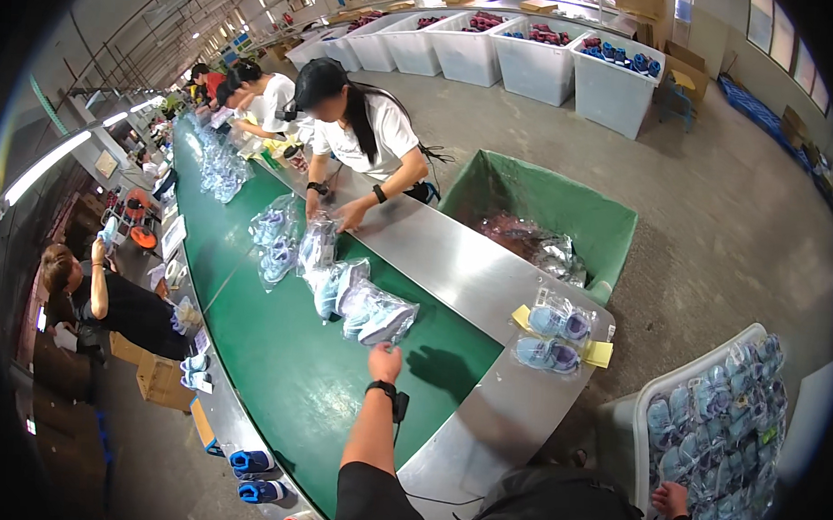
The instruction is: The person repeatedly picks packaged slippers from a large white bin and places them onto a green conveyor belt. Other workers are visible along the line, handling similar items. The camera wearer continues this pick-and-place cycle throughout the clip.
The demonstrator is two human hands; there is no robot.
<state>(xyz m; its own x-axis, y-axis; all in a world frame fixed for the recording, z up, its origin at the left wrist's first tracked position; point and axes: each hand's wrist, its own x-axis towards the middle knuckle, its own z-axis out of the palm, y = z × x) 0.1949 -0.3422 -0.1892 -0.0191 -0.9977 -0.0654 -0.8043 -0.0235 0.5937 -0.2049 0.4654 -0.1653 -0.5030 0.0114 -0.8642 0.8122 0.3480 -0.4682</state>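
Observation:
My left hand (385, 362) reaches over the green conveyor belt, its fingers closed on the near edge of a clear-bagged pale blue and lilac shoe (381, 319). That shoe lies at the near end of a row of similar bagged shoes (327, 289). Farther along the row, a co-worker's hand (352, 214) touches another bagged shoe (318, 241). My right hand (671, 501) is low at the right, beside a white bin (647, 409) filled with bagged pale blue shoes (716, 426). Its fingers are loosely curled, and nothing shows in them.
A pair of shoes (553, 336) on yellow paper lies on the metal ledge (476, 277). Beyond that stands a green bin (541, 182) holding plastic wrap. Dark blue shoes (256, 476) sit on the left ledge. Several co-workers line the belt; white bins (614, 97) stand behind.

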